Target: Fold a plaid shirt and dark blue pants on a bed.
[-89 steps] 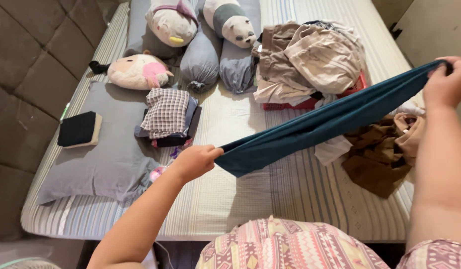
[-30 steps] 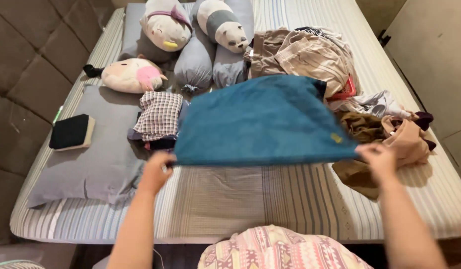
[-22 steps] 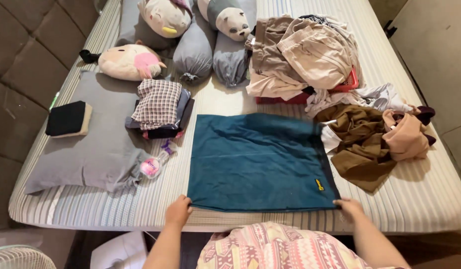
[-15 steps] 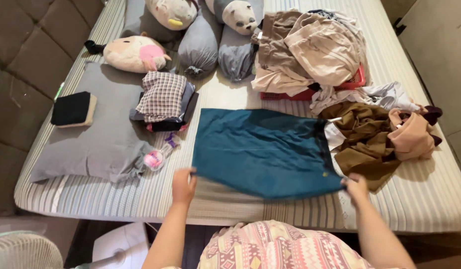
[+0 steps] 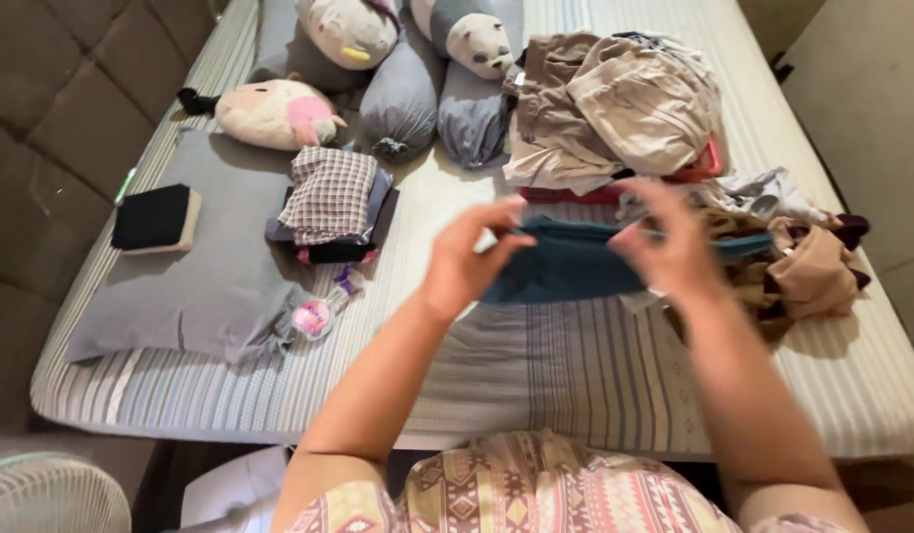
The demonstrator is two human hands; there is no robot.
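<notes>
Teal cloth (image 5: 566, 268) lifted off the striped mattress (image 5: 536, 365), pinched at both ends.

Held up mid-bed by left hand (image 5: 464, 259) and right hand (image 5: 669, 245), fingers closed on the top edge; hung folded in front of the beige clothes pile (image 5: 615, 109); checked folded stack (image 5: 331, 202) off to the left; brown garments (image 5: 802, 266) just beside, right.

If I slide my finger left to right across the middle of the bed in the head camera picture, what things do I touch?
Black folded cloth → checked folded clothes → left hand → teal cloth → right hand → tan and brown clothes pile.
</notes>
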